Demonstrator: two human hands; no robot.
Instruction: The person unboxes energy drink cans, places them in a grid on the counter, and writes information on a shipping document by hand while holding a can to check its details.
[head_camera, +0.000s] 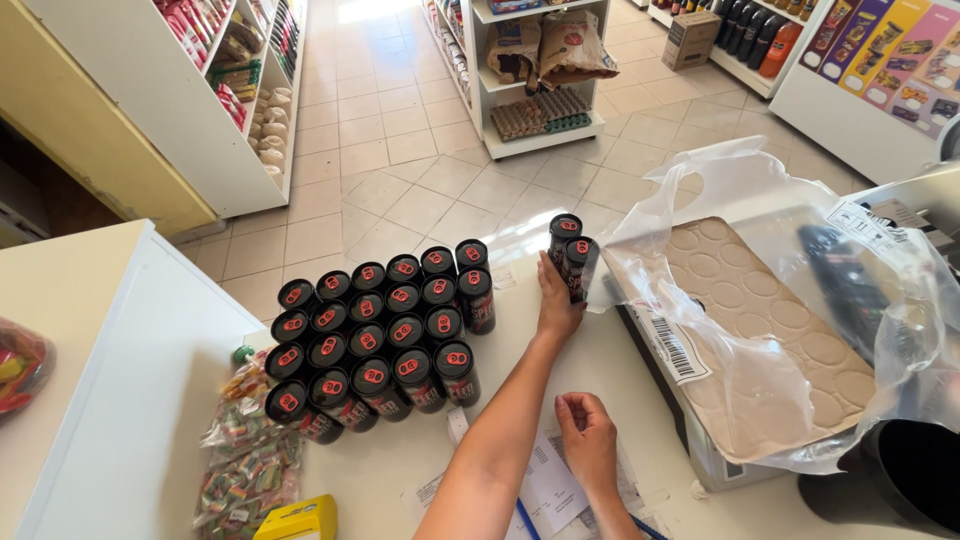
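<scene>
At the far left edge a red bag of sweets (18, 368) lies on the white counter (120, 420), and further in a clear packet of wrapped candies (250, 455) sits above a yellow box (298, 520). Next comes a tight block of black drink cans (375, 340) with red tops, standing upright in rows. Right of the block, well apart from it, the left hand (556, 305) grasps two more black cans (573, 258), which stand together on the counter just beside a torn plastic wrap (760, 200). Nearer the camera, the right hand (588, 440) rests with fingers curled on printed papers (550, 490); whether it pinches anything is hard to tell. Inside the wrap lies a cardboard tray (770, 330) stamped with round rings. Shop shelves (540, 70) stand beyond on the tiled floor (400, 170).
</scene>
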